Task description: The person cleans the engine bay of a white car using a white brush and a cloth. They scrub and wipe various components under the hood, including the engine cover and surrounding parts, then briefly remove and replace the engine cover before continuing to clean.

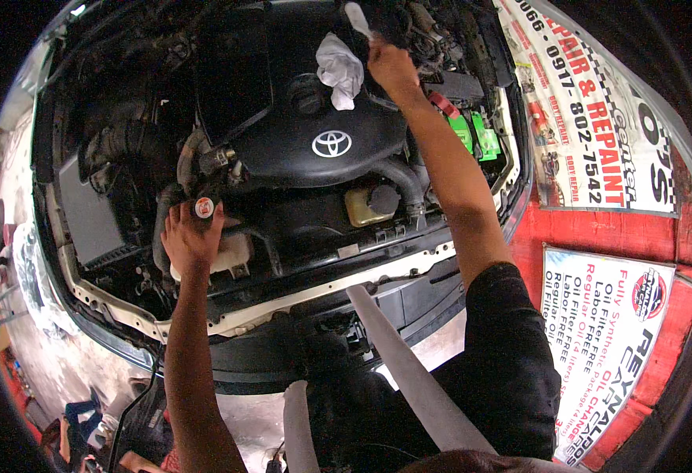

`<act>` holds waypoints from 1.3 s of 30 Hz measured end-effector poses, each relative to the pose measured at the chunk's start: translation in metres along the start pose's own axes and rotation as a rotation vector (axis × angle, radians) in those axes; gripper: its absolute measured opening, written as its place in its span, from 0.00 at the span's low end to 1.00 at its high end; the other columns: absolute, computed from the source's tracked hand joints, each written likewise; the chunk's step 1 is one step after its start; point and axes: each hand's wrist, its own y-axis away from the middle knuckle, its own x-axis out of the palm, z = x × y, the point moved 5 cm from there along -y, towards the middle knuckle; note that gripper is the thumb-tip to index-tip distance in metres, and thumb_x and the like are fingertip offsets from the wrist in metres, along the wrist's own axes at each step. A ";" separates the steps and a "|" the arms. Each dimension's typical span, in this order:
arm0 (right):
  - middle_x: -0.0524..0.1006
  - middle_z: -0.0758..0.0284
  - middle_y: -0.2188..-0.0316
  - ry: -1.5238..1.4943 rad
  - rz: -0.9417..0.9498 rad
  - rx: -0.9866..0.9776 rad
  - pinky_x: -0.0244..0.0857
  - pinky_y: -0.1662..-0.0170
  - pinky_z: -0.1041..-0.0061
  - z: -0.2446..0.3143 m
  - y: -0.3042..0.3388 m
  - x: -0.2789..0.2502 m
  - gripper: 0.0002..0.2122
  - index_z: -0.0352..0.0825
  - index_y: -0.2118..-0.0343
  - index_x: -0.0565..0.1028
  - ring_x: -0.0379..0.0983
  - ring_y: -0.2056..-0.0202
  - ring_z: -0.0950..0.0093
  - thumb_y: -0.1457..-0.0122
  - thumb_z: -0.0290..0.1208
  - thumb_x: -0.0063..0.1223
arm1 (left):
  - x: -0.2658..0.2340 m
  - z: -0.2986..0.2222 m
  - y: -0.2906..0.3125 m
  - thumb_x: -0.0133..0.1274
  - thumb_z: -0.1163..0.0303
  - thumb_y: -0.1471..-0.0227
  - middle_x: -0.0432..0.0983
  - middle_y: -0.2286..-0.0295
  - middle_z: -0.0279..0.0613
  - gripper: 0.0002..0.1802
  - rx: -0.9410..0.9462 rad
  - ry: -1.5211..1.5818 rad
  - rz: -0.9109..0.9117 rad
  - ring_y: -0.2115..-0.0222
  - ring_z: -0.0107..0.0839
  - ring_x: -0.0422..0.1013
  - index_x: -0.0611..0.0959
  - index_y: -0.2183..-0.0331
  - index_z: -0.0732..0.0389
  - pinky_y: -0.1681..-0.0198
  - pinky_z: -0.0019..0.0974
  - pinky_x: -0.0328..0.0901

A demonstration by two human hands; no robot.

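Under a raised hood lies a car's engine bay, with a black plastic engine cover in the middle. At the left front, my left hand rests with fingers spread beside a round cap with an orange-and-white top, above a pale plastic tank. My right hand reaches to the far right of the engine. Its fingers are closed round a pale, elongated thing, whose kind I cannot make out. A crumpled white rag lies on the cover just left of that hand.
A yellowish reservoir with a black cap sits at the front, and a green-topped battery at the right. The pale front crossmember runs before me. Two pale strips hang near my body. Printed banners cover the red wall.
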 end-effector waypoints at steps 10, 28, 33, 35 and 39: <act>0.80 0.45 0.53 0.187 -0.107 -0.200 0.72 0.44 0.50 -0.037 -0.040 0.016 0.19 0.35 0.53 0.80 0.78 0.52 0.44 0.32 0.42 0.40 | 0.002 -0.010 -0.004 0.60 0.37 0.49 0.77 0.57 0.47 0.34 0.001 0.026 0.022 0.53 0.51 0.74 0.83 0.56 0.58 0.52 0.56 0.67; 0.80 0.43 0.56 -0.145 -0.170 0.205 0.71 0.44 0.46 -0.075 -0.030 0.009 0.21 0.42 0.49 0.79 0.77 0.51 0.42 0.31 0.49 0.39 | 0.002 -0.008 -0.009 0.58 0.35 0.48 0.76 0.55 0.49 0.38 -0.046 0.040 0.172 0.51 0.51 0.73 0.81 0.54 0.62 0.50 0.55 0.66; 0.82 0.46 0.58 0.184 -0.113 -0.026 0.76 0.51 0.48 -0.025 0.000 0.009 0.17 0.33 0.53 0.78 0.79 0.54 0.43 0.33 0.39 0.44 | -0.005 -0.006 -0.001 0.58 0.36 0.48 0.77 0.57 0.48 0.37 -0.036 0.048 0.089 0.53 0.50 0.74 0.82 0.54 0.60 0.52 0.55 0.67; 0.82 0.45 0.62 0.050 -0.154 -0.054 0.76 0.51 0.47 -0.109 -0.027 -0.006 0.17 0.34 0.50 0.76 0.79 0.55 0.42 0.32 0.40 0.43 | -0.003 -0.014 -0.010 0.58 0.36 0.49 0.77 0.57 0.48 0.37 0.005 0.048 0.071 0.52 0.50 0.73 0.82 0.55 0.60 0.52 0.55 0.67; 0.82 0.45 0.64 0.116 -0.119 -0.187 0.74 0.53 0.41 -0.057 0.046 -0.008 0.16 0.38 0.51 0.77 0.79 0.59 0.40 0.31 0.41 0.42 | 0.001 -0.003 -0.001 0.59 0.35 0.49 0.76 0.56 0.50 0.37 -0.034 0.010 0.103 0.51 0.52 0.73 0.81 0.56 0.62 0.53 0.56 0.67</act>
